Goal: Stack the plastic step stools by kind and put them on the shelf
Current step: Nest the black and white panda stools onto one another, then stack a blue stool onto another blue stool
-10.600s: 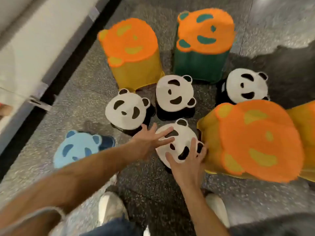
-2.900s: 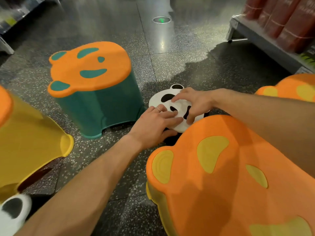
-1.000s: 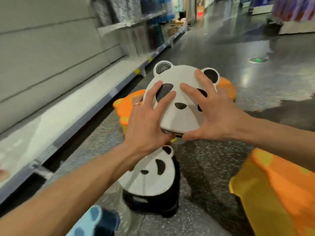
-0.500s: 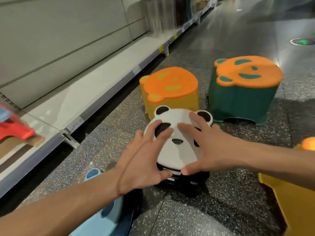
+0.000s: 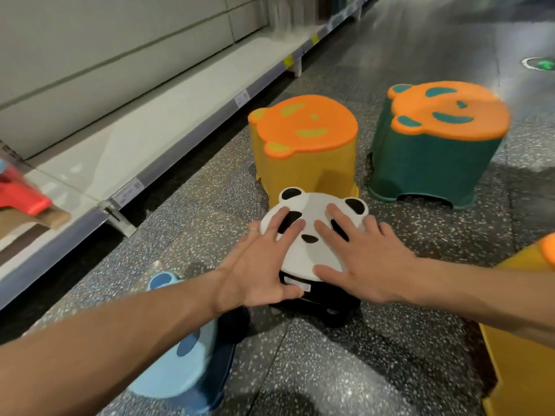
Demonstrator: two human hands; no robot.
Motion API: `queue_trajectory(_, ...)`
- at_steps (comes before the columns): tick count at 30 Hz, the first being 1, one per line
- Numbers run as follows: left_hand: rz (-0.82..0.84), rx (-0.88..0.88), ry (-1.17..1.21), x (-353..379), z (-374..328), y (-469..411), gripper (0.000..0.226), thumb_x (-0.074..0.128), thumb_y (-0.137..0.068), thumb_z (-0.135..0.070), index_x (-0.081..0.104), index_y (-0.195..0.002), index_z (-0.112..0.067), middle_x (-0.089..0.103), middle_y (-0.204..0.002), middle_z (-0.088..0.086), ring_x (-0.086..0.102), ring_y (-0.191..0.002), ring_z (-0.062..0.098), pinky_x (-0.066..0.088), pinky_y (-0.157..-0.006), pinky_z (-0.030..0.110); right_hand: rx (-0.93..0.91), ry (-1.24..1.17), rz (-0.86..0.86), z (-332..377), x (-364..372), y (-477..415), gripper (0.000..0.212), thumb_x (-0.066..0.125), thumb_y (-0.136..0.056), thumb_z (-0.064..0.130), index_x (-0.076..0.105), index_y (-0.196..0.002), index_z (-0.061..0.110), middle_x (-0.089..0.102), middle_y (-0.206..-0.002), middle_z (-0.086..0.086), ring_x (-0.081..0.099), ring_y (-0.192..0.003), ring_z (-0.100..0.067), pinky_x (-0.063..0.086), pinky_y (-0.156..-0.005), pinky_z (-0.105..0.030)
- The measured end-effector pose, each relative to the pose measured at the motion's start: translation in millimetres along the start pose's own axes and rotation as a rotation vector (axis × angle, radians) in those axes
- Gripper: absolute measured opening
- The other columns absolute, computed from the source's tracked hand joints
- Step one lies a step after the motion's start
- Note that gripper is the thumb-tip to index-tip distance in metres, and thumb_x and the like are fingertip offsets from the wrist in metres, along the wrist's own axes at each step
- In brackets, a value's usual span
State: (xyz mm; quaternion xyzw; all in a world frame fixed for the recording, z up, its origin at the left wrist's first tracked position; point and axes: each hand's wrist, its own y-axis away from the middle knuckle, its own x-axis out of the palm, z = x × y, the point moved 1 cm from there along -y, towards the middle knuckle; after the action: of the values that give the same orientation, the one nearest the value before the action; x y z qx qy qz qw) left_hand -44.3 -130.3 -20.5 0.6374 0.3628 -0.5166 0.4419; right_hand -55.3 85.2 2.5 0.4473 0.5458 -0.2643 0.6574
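Observation:
A white-and-black panda stool sits on top of a black panda-stool stack on the floor, centre of view. My left hand and my right hand lie on its white top, fingers spread, thumbs hooked at the near rim. Behind it stands a yellow stool with an orange top, and right of that a green stool with an orange top. A light blue stool sits under my left forearm. Another yellow stool is cut off at the right edge.
A low white store shelf runs along the left, with price tags on its front rail. A red plastic item rests on the shelf at far left. Dark speckled floor stretches away behind the stools.
The panda stool was in the air between both hands a second ago; it has come down onto the black panda stack. My hands stay on its top.

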Motion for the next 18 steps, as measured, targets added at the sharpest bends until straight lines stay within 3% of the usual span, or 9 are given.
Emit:
queue_trajectory(3,0.032,0.052,-0.072,-3.1,7.8,13.1,0.113,0.063,-0.087,-0.068,-0.010,-0.164,-0.030,-0.021,-0.172,-0.005,0.025,-0.148,0.049,0.038,-0.116,0.058,-0.061,0.120,-0.095,12.4,-6.9,9.1,0.079,0.021,-0.093,0.072,0.014,-0.160,0.030,0.010,-0.168,-0.008,0.031,-0.135,-0.046,0.031,-0.106,-0.056)
queue_trajectory(5,0.071,0.098,-0.165,-3.1,17.7,29.2,0.108,0.056,-0.094,-0.067,-0.015,-0.164,-0.025,-0.027,-0.172,0.001,0.028,-0.150,0.046,0.037,-0.118,0.058,-0.171,0.159,-0.176,27.3,-10.6,13.7,0.078,0.037,-0.087,0.067,0.035,-0.153,0.025,0.031,-0.159,-0.011,0.041,-0.124,-0.042,0.036,-0.096,-0.054)
queue_trajectory(7,0.111,0.103,-0.205,0.6,31.0,54.5,0.110,0.054,-0.094,-0.068,-0.020,-0.163,-0.025,-0.030,-0.171,0.003,0.030,-0.151,0.043,0.037,-0.117,0.058,-0.297,0.108,-0.164,56.5,-7.7,14.2,0.077,0.047,-0.083,0.064,0.040,-0.147,0.021,0.039,-0.150,-0.011,0.044,-0.115,-0.038,0.040,-0.090,-0.050)
queue_trajectory(10,0.183,0.022,-0.190,12.9,60.4,99.0,0.116,0.059,-0.088,-0.069,-0.019,-0.164,-0.027,-0.025,-0.172,0.001,0.027,-0.152,0.042,0.035,-0.118,0.059,-0.486,0.022,-0.114,111.9,2.0,10.2,0.074,0.047,-0.087,0.063,0.036,-0.148,0.023,0.041,-0.144,-0.008,0.045,-0.118,-0.031,0.045,-0.091,-0.044)
queue_trajectory(14,0.358,-0.162,-0.148,21.8,103.0,159.1,0.125,0.079,-0.078,-0.047,-0.015,-0.161,-0.039,-0.027,-0.170,-0.006,0.005,-0.158,0.042,0.032,-0.121,0.061,-0.605,-0.059,-0.080,170.5,12.3,-5.2,0.082,0.053,-0.088,0.060,0.017,-0.155,0.026,0.035,-0.147,-0.007,0.047,-0.127,-0.035,0.045,-0.102,-0.047)
queue_trajectory(16,0.413,-0.282,-0.121,28.6,116.7,181.1,0.122,0.078,-0.078,-0.039,-0.017,-0.154,-0.046,-0.027,-0.169,-0.007,0.000,-0.159,0.041,0.033,-0.121,0.061,-0.608,-0.117,-0.016,188.5,20.0,-15.5,0.092,0.056,-0.087,0.061,0.001,-0.156,0.034,0.027,-0.153,-0.007,0.052,-0.125,-0.039,0.048,-0.099,-0.049)
queue_trajectory(18,0.457,-0.360,-0.117,38.3,124.7,194.9,0.124,0.077,-0.078,-0.033,-0.020,-0.153,-0.050,-0.030,-0.168,-0.008,-0.002,-0.159,0.045,0.042,-0.115,0.063,-0.611,-0.031,0.063,200.1,31.5,-26.9,0.104,0.056,-0.086,0.069,-0.012,-0.159,0.038,0.005,-0.169,-0.004,0.052,-0.130,-0.042,0.049,-0.100,-0.047)
